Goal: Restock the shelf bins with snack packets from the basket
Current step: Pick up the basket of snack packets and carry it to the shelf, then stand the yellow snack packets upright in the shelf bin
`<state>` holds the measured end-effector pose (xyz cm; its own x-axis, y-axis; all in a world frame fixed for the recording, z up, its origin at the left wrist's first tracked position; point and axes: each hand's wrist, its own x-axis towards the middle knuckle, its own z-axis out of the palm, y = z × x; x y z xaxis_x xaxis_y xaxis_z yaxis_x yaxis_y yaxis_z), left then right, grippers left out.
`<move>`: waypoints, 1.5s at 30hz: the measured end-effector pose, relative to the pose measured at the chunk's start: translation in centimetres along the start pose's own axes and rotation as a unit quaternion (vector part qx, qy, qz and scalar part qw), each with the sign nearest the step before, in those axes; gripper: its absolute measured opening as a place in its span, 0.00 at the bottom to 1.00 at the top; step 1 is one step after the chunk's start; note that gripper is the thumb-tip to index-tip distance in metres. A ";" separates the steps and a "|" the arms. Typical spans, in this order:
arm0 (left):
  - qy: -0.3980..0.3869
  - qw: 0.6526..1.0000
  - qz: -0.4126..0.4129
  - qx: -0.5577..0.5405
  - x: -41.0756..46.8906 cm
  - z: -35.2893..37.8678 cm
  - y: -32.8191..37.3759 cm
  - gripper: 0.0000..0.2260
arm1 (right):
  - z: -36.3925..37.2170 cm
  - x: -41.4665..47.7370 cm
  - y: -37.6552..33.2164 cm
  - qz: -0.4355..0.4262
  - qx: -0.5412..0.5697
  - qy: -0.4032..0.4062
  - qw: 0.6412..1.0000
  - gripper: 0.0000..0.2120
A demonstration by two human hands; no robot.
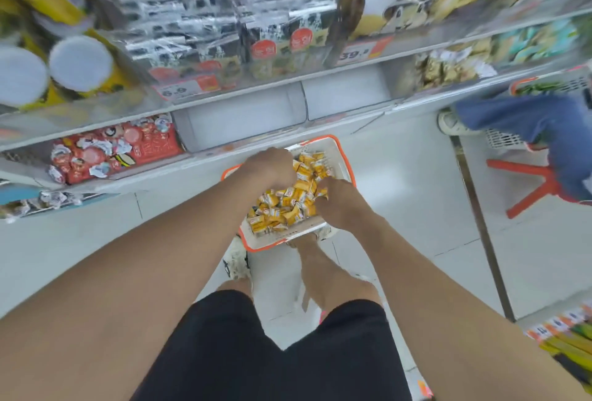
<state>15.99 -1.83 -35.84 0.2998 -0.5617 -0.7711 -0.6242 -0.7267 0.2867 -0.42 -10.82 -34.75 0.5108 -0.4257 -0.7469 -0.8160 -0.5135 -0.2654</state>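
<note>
I see the basket (338, 152), white with an orange rim, standing on the floor (416, 202) just in front of the lowest shelf. It holds a loose heap of small yellow snack packets (282, 208), piled mostly toward its near end.

Both hands are down inside it. The left hand (267, 165) sits at the far left side, knuckles up, fingers bent down into the heap. The right hand (336, 202) is at the near right side, fingers also curled into the packets. The fingertips of both are buried, so I cannot tell whether either has packets pinched or is only pressing in.

On the lowest shelf, right behind the basket, is a clear bin (240, 118) with nothing visible in it, and a second bin (346, 93) like it stands beside it to the right. To the left, another compartment is full of red packets (105, 154).

Off to the right a person in blue trousers (544, 122) sits on a red stool (544, 179), with another orange-rimmed basket (514, 86) near them; its contents are too blurred to name.
</note>
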 end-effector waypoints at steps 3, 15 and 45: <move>-0.006 1.000 -0.004 0.016 -1.1 -2.3 0.9 0.04 | -2.2 -1.2 -0.5 -0.040 -0.103 -0.026 0.994 0.20; 0.016 0.993 -0.090 -0.070 1.2 -2.3 -1.9 0.14 | -4.8 8.1 4.9 -0.262 -0.384 -0.114 0.878 0.18; 0.094 0.978 -0.150 0.108 28.1 23.7 0.4 0.13 | 15.1 32.4 10.6 -0.260 -0.649 -0.091 0.709 0.13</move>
<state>7.06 -8.47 -70.87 0.6085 -0.4130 -0.6776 -0.6195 -0.7809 -0.0803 3.41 -18.76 -70.93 0.5109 0.1150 -0.8519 0.4669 -0.8692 0.1627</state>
